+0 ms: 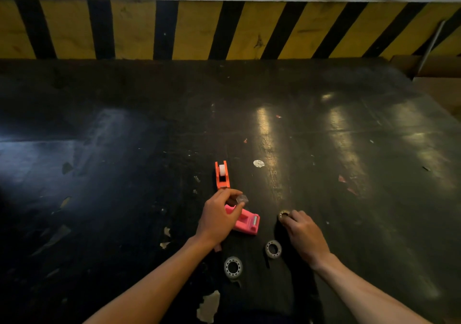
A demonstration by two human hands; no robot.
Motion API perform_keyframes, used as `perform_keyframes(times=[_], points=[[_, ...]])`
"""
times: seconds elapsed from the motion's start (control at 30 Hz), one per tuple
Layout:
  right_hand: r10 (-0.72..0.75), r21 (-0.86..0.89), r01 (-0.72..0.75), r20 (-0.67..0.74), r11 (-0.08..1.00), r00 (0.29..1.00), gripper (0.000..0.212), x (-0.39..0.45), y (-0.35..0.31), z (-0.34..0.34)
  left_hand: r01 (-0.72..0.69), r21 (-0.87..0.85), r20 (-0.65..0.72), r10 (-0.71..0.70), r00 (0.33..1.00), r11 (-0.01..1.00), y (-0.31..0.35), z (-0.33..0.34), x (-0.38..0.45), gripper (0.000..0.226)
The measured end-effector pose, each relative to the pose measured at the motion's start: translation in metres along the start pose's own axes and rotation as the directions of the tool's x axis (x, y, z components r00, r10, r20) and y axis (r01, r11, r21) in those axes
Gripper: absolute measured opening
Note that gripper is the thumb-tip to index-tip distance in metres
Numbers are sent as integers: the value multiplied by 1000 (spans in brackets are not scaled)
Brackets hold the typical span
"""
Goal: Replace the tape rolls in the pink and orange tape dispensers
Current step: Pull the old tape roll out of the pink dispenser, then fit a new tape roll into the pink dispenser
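The orange tape dispenser (221, 175) stands on the dark table with a white roll inside it. Just nearer lies the pink tape dispenser (247, 222), partly covered by my left hand (218, 217). That hand pinches a small greyish hub or core (242, 198) above the pink dispenser. My right hand (303, 234) rests on the table to the right, its fingertips closed on a small brownish ring-shaped tape core (284, 214). Two clear tape rolls lie close to me: one (233, 267) between my forearms, another (273, 249) beside my right wrist.
The dark table (124, 174) is scratched, with chipped patches and small scraps. A white round sticker (258, 163) lies past the dispensers. A yellow and black striped barrier (224, 29) runs along the far edge. Cardboard (439, 84) sits at the far right.
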State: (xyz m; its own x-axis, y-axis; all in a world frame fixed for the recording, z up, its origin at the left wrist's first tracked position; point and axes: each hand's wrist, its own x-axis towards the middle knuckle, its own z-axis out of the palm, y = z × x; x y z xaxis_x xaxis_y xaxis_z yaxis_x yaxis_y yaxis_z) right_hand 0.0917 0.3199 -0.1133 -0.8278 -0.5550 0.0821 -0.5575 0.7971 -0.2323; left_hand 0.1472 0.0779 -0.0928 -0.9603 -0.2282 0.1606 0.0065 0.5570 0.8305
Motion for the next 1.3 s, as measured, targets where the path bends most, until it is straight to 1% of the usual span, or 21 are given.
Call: perform_keyframes(times=[0.07,0.17,0.23,0.3,0.33,0.4,0.47,0.5,0.6,0.7,0.73,0.77,0.8,0.83,0.87,0.93,0.97,1.03,1.1,1.13,1.3], points=[[25,21,-25,-1,999,1000,16,-3,0,2,7,4,9,-7,1000,1000,0,0,-1,24],[55,113,-50,-38,992,998,14,-2,-8,-3,21,7,15,-21,1000,1000,-1,0,-1,23],[56,170,-59,20,984,998,15,1,-20,-10,28,10,11,-28,1000,1000,-1,-1,-1,24],[85,146,-116,200,982,976,26,7,-34,-14,34,17,13,-34,999,999,-1,-1,0,25],[112,108,-154,320,982,941,34,10,-40,-14,36,15,15,-36,999,999,-1,-1,0,25],[151,49,-209,531,977,834,52,14,-50,-16,35,8,18,-35,999,999,1,-1,0,26],[152,7,-204,641,979,752,66,16,-56,-16,33,-3,18,-33,999,999,2,-1,1,26],[146,-7,-189,662,982,735,68,16,-57,-16,36,-6,18,-36,999,999,2,-1,1,26],[118,10,-170,681,985,723,59,16,-60,-18,51,-2,20,-51,998,999,2,-2,-1,23],[70,111,-217,727,970,683,40,22,-55,-25,66,-18,17,-66,998,998,2,-4,-4,22],[47,186,-277,747,943,663,33,24,-52,-28,70,-24,13,-70,997,997,3,-5,-5,22],[21,274,-359,769,892,639,27,26,-48,-32,77,-29,10,-77,997,997,3,-6,-5,22],[-10,363,-450,788,816,616,22,28,-46,-36,86,-33,9,-85,996,996,3,-7,-5,21],[-47,452,-534,792,714,608,18,30,-43,-41,95,-34,10,-94,995,995,3,-8,-5,21],[-78,538,-598,779,595,623,14,32,-41,-45,102,-35,14,-102,995,994,5,-9,-4,20],[-103,667,-651,723,362,683,11,39,-38,-53,112,-53,19,-111,994,992,8,-10,-1,21],[-102,711,-651,693,266,714,13,43,-37,-57,117,-74,15,-117,993,990,10,-11,1,21],[-90,782,-610,622,126,778,15,51,-37,-63,141,-119,8,-141,990,983,15,-13,3,22],[-84,838,-545,545,26,834,22,58,-39,-66,168,-173,4,-170,985,971,20,-13,5,23],[-77,856,-517,515,-4,854,25,61,-41,-67,178,-201,4,-181,984,963,22,-14,7,24],[-46,908,-415,413,-55,910,33,70,-55,-66,186,-281,7,-191,982,942,35,-15,10,25]])
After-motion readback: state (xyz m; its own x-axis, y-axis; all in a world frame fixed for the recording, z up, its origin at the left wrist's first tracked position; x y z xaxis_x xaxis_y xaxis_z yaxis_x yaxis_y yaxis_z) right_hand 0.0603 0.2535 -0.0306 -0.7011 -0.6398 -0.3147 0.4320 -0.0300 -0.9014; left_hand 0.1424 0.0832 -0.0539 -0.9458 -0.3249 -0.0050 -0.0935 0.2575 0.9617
